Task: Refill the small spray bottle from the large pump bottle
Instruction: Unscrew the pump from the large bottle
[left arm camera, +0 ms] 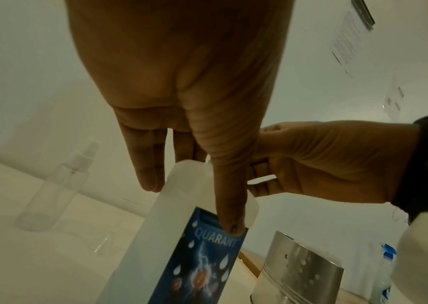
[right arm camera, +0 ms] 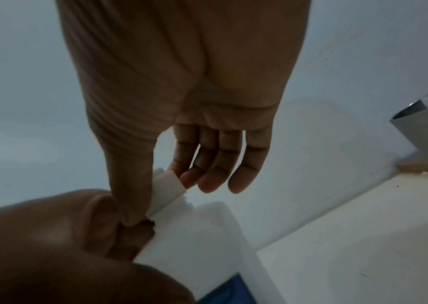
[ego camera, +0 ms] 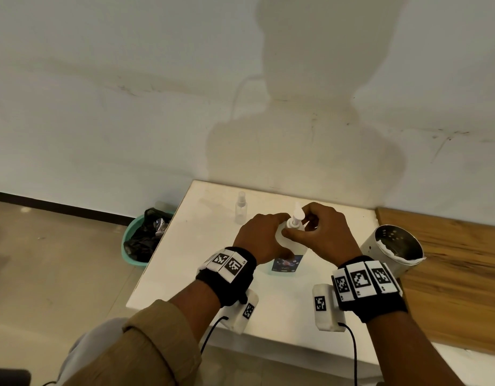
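On the white table (ego camera: 185, 274), large pump bottle (left arm camera: 181, 236) upright, gripped at the shoulder by left hand (ego camera: 261, 236). Right hand (ego camera: 325, 232) pinching its white pump collar (right arm camera: 167, 190). Behind, well apart: small spray bottle (ego camera: 240, 208), capped, untouched.
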Demonstrator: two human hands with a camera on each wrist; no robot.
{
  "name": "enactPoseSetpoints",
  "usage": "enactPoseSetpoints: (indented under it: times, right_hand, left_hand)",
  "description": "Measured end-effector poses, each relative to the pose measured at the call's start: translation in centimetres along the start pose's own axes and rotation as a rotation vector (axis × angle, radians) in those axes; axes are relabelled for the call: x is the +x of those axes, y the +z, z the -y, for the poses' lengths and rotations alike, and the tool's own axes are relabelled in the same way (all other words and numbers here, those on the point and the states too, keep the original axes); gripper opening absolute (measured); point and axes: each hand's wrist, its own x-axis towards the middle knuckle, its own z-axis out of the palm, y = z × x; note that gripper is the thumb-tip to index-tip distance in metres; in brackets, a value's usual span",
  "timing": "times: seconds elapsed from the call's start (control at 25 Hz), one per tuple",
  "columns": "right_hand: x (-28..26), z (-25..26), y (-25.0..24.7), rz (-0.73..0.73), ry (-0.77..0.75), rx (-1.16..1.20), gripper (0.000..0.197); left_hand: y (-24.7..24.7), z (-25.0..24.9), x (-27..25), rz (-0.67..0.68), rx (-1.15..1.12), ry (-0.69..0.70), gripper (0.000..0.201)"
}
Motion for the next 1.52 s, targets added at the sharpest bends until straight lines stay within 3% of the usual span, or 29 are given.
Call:
enactPoseSetpoints:
  times: [0.08,0.2,0.4,0.52,0.64,0.84,1.0,1.16,1.36,1.52]
  right_hand:
    - [0.1,0.0,-0.6,0.059,-0.026,0.025,0.033]
    - [0.1,-0.2,-1.3,0.141,-0.052,0.043,0.048]
    - [0.0,-0.2,-1.1,0.047,-0.03,-0.088,0.058]
    - [0.0,-0.3,-0.6,0.022,-0.015,-0.108,0.046]
    - [0.1,-0.1,-1.3,0.09,-0.076,-0.028,0.035]
    - [-0.1,-0.1,-1.8,0.111,-0.087,-0.058,0.054]
    - [-0.1,0.1,-0.6,0.068,-0.055,-0.181,0.051]
    - [-0.1,0.3,-0.7,0.088,-0.113,-0.044,0.035]
    - [-0.2,1.0,-1.5,0.058,-0.183,0.084,0.039]
    - [0.0,2.0,-2.7,-0.026,-0.196,0.256,0.039]
  left_hand:
    - [-0.2,-0.1,-0.1,-0.008,-0.013,-0.001,0.064]
    - [-0.4,-0.3,-0.4,-0.015,-0.007,0.003,0.071]
    - [-0.5,-0.7,-0.4,0.015,0.012,-0.007,0.067]
    - [-0.5,-0.6,-0.5,0.012,0.004,0.0,0.065]
    - [-0.3,-0.4,-0.6,0.002,-0.022,-0.004,0.062]
    - [-0.5,-0.5,-0.6,0.007,0.017,-0.004,0.068]
    - [-0.3,-0.4,-0.5,0.015,-0.004,-0.001,0.062]
    - [-0.1,-0.1,-0.3,0.002,-0.01,-0.014,0.06]
    - [-0.2,0.0,-0.4,0.013,-0.032,-0.019,0.064]
    - [-0.3,-0.2,-0.6,0.01,0.004,-0.034,0.08]
